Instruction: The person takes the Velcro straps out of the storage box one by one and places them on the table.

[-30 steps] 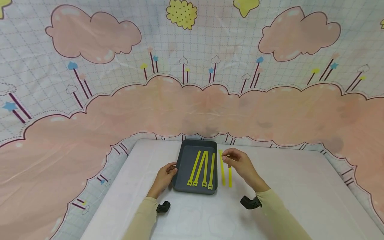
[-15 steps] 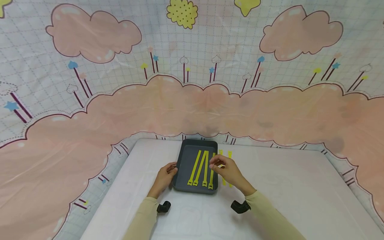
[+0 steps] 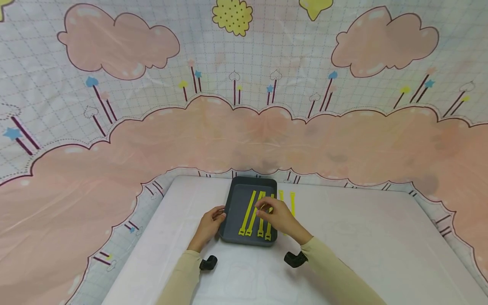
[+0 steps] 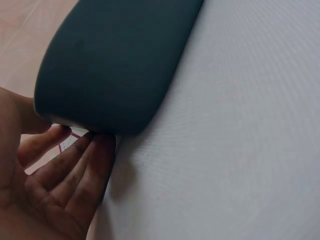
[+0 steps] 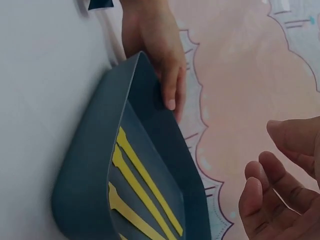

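A dark grey tray (image 3: 235, 203) holds several yellow hook-and-loop cable ties (image 3: 248, 212) with slotted heads, laid lengthwise. At its left side my left hand (image 3: 206, 226) grips the wall, thumb over the rim and fingers against the outside, as the left wrist view shows from below with the left hand (image 4: 65, 185). My right hand (image 3: 280, 218) hovers over the tray's right half, covering parts of the ties there. In the right wrist view the right hand (image 5: 300, 220) has loosely bent fingers, thumb apart from them, and nothing between.
Two more yellow cable ties (image 3: 292, 203) lie on the white table (image 3: 362, 228) just right of the tray, partly hidden behind the right hand. A patterned cloth backdrop (image 3: 244, 140) rises behind the table's far edge. Black wrist cameras (image 3: 208, 263) sit below both hands.
My right hand has moved left, from above the ties beside the tray to over the tray itself. The left hand, the tray and the ties have stayed in place.
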Available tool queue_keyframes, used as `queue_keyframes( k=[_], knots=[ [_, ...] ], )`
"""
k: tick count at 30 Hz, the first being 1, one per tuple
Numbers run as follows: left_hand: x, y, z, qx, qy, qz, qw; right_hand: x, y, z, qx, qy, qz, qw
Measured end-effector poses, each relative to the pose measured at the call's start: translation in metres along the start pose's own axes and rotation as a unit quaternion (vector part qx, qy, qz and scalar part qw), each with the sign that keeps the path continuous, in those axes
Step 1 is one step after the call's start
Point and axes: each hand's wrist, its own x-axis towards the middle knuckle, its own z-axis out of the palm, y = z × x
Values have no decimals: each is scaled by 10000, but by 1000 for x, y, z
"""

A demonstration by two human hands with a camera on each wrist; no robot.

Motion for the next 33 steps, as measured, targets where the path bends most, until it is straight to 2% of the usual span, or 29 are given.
queue_keyframes(
  k=[6,13,16,21,27,33],
  knots=[
    [0,-1,0,8,-29,7,10000,8,-6,9,-457,-369,-283,9979],
    [-2,0,-2,-7,-52,42,10000,13,-14,16,-1090,-522,-479,9915],
    [-2,-1,-2,21,-39,55,10000,16,-15,17,-1432,-603,-655,9857],
    [-1,-3,-2,30,-6,61,10000,27,-14,18,-2258,-867,-1177,9632],
    [-1,0,-3,0,-41,74,10000,40,-10,20,-3049,-1180,-1469,9336],
    [-1,-1,-3,1,-37,103,9999,53,-5,22,-4071,-1312,-1878,8842]
  ],
)
